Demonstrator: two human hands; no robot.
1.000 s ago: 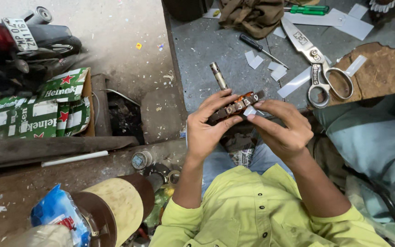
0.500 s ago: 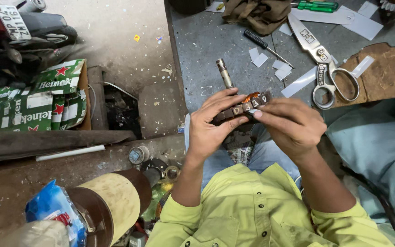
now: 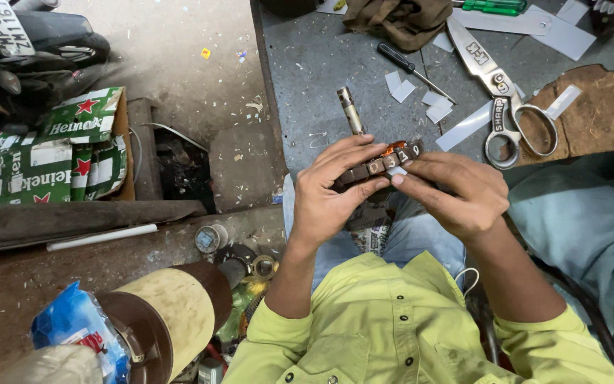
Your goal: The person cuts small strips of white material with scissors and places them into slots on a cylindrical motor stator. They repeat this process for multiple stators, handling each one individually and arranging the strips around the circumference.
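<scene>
Shiny metal scissors [image 3: 502, 99], matt grey scuffed worktop [image 3: 321, 78], rough wooden block [image 3: 598, 114], printed cardboard box [image 3: 51, 153].

Even, soft daylight, fairly bright; no hard shadows. Faint shade sits under the scissors [image 3: 509, 107] at upper right and beneath the hands at centre. Mild sheen on the scissor blades, no blown glare. Centre sharp. Wide-angle bending at the edges; the blue packet [image 3: 72, 331] and cylinder [image 3: 172, 313] at lower left look soft and stretched.
</scene>
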